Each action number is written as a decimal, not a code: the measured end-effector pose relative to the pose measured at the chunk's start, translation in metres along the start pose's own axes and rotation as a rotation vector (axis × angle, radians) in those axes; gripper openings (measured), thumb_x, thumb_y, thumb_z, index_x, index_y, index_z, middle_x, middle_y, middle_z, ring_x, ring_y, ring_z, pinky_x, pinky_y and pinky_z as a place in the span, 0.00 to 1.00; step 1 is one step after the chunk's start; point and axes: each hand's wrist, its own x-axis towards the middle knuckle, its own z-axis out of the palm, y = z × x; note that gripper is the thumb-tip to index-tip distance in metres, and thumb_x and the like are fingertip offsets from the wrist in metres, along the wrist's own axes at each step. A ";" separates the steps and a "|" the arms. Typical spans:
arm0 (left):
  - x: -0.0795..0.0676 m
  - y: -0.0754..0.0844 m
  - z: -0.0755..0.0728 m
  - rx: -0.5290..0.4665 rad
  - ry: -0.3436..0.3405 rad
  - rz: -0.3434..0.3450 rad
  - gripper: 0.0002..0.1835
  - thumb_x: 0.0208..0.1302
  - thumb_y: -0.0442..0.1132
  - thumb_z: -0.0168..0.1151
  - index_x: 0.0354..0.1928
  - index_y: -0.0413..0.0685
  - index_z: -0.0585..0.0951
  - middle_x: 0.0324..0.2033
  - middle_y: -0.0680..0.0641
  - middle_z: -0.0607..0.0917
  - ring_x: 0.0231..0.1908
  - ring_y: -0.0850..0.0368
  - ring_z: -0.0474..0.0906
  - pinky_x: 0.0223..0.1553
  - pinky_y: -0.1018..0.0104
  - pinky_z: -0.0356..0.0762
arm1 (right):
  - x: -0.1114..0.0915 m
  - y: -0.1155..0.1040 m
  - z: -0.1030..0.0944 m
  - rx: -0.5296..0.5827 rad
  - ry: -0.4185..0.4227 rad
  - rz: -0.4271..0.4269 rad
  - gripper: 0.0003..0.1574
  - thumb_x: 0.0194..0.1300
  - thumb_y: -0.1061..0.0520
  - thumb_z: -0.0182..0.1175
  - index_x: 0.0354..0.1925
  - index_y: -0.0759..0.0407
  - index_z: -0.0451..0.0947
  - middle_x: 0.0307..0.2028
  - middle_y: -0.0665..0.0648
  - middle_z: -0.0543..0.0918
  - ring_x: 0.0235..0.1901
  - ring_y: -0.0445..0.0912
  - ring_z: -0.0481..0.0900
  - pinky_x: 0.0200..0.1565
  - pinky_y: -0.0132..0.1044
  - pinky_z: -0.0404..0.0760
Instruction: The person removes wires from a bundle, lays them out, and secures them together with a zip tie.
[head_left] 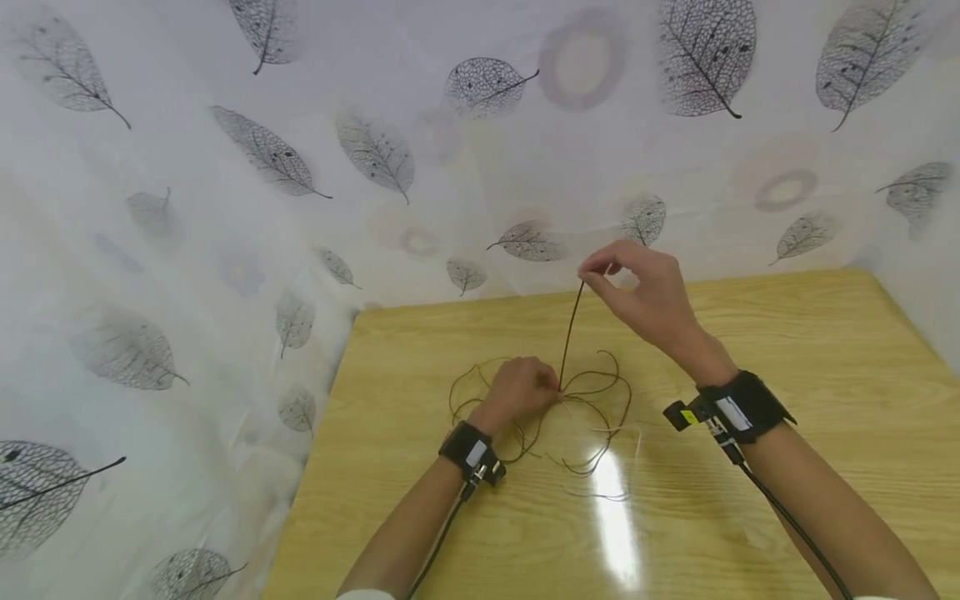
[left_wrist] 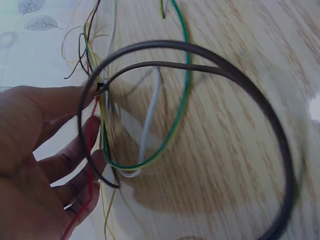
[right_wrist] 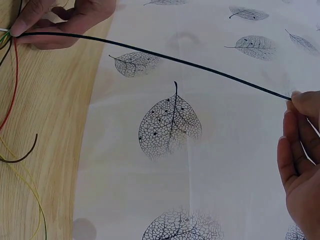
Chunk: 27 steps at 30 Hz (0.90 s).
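Note:
My left hand [head_left: 520,388] pinches a bundle of thin coloured wires low over the table. In the left wrist view, a dark brown wire [left_wrist: 272,115] loops wide from the pinch, beside a green wire [left_wrist: 186,95], a white wire [left_wrist: 149,115] and a red wire [left_wrist: 90,165]. Higher and to the right, my right hand [head_left: 647,292] pinches the end of a black wire [right_wrist: 190,64] between thumb and fingertips. That wire runs taut or nearly so up from the bundle; the right wrist view shows it bowed slightly. The thumb and fingers of my left hand hide where the wires meet.
Loose wire loops [head_left: 628,392] fan out over the wooden table [head_left: 810,375] on both sides of my left hand. A leaf-patterned sheet [head_left: 420,225] hangs behind the table and on its left. Cables run from the wrist cameras along both forearms.

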 end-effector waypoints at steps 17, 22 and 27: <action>-0.015 -0.006 -0.032 -0.122 0.130 0.060 0.08 0.58 0.46 0.70 0.39 0.55 0.88 0.44 0.56 0.86 0.43 0.55 0.79 0.47 0.59 0.75 | -0.038 -0.011 0.012 0.085 -0.258 0.070 0.22 0.60 0.61 0.68 0.54 0.58 0.81 0.38 0.50 0.86 0.38 0.42 0.81 0.39 0.40 0.79; -0.023 -0.022 -0.045 -0.126 0.233 0.067 0.06 0.61 0.43 0.69 0.40 0.55 0.88 0.44 0.55 0.86 0.46 0.55 0.79 0.52 0.56 0.73 | -0.051 -0.010 0.006 0.088 -0.318 0.065 0.17 0.59 0.58 0.69 0.49 0.55 0.83 0.42 0.48 0.86 0.40 0.41 0.81 0.40 0.41 0.80; -0.031 -0.035 -0.052 -0.109 0.317 0.065 0.06 0.63 0.44 0.67 0.40 0.56 0.87 0.43 0.57 0.87 0.48 0.58 0.78 0.56 0.55 0.71 | -0.062 -0.001 0.001 0.040 -0.331 0.039 0.16 0.58 0.58 0.70 0.47 0.53 0.83 0.43 0.48 0.86 0.41 0.41 0.80 0.40 0.41 0.80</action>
